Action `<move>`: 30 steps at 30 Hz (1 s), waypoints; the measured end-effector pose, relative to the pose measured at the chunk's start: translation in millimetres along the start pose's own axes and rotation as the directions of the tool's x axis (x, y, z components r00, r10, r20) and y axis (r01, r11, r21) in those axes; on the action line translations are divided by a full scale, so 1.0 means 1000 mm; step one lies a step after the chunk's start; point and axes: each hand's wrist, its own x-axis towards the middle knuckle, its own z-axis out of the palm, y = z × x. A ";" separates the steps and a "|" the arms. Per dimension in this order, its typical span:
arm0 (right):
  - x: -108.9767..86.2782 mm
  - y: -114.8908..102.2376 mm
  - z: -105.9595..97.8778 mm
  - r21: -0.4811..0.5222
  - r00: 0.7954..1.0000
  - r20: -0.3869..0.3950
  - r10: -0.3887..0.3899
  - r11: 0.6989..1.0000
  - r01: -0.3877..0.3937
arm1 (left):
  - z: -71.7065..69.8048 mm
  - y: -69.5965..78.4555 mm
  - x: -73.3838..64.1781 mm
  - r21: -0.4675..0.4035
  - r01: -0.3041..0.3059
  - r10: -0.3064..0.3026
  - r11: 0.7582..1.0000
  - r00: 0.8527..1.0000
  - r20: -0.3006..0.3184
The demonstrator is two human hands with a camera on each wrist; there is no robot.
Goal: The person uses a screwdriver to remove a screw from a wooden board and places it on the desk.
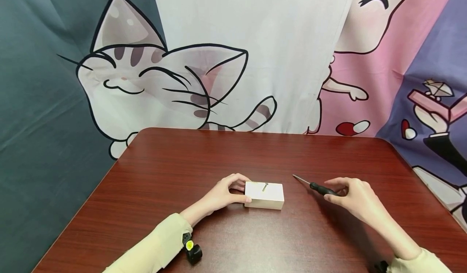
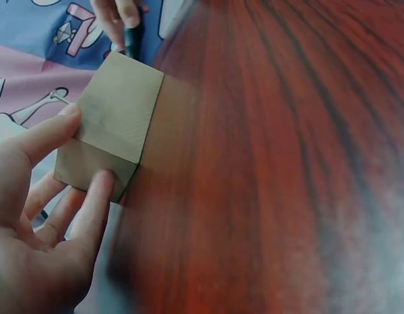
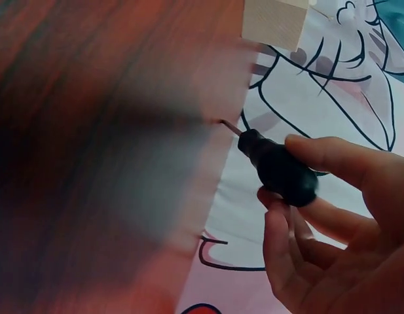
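A pale wooden block (image 1: 264, 204) lies on the table. A small screw (image 1: 265, 186) stands out of its top face; the left wrist view shows the screw's head (image 2: 55, 95) above the block's edge. My left hand (image 1: 227, 192) grips the block's left end, thumb on the near side and fingers round the far side. To the right of the block, my right hand (image 1: 359, 196) holds a screwdriver (image 1: 322, 189) by its black handle. Its thin metal shaft points left and away, apart from the block. In the right wrist view, thumb and fingertips pinch the handle (image 3: 280, 171).
The reddish-brown wooden table (image 1: 204, 155) reaches to a cloth backdrop (image 1: 292, 33) with cartoon figures behind its far edge. A small black device (image 1: 194, 254) is strapped at the left sleeve cuff.
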 end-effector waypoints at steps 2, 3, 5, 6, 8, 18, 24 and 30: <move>0.000 0.000 0.002 -0.007 0.999 0.040 0.006 1.000 -0.005 | 0.000 0.000 0.000 0.004 0.009 -0.009 1.000 1.000 0.004; 0.000 0.000 0.003 -0.010 0.998 0.058 0.008 1.000 -0.007 | 0.000 0.000 0.000 0.006 0.011 -0.011 1.000 1.000 0.005; 0.000 0.000 0.004 -0.018 0.996 0.084 0.015 1.000 -0.013 | 0.000 0.001 0.000 0.007 0.010 -0.010 1.000 1.000 0.004; 0.000 0.000 0.005 -0.021 0.995 0.095 0.019 1.000 -0.017 | 0.000 0.001 0.000 0.007 0.014 -0.014 1.000 1.000 0.003; -0.001 0.000 0.005 -0.028 0.993 0.111 0.029 0.999 -0.026 | 0.000 0.001 0.000 0.006 0.012 -0.012 1.000 1.000 0.000; -0.005 0.003 0.013 -0.028 0.989 0.139 0.045 0.999 -0.042 | 0.001 0.004 -0.001 0.055 -0.015 0.016 0.998 1.000 -0.017; -0.005 0.005 0.019 0.043 0.986 0.167 0.015 0.999 -0.022 | -0.001 0.008 0.000 0.047 -0.049 0.048 0.998 0.999 0.023; -0.002 0.010 0.020 0.125 0.980 0.196 -0.018 0.992 -0.007 | -0.003 0.016 0.006 0.158 -0.146 0.146 0.977 0.989 0.016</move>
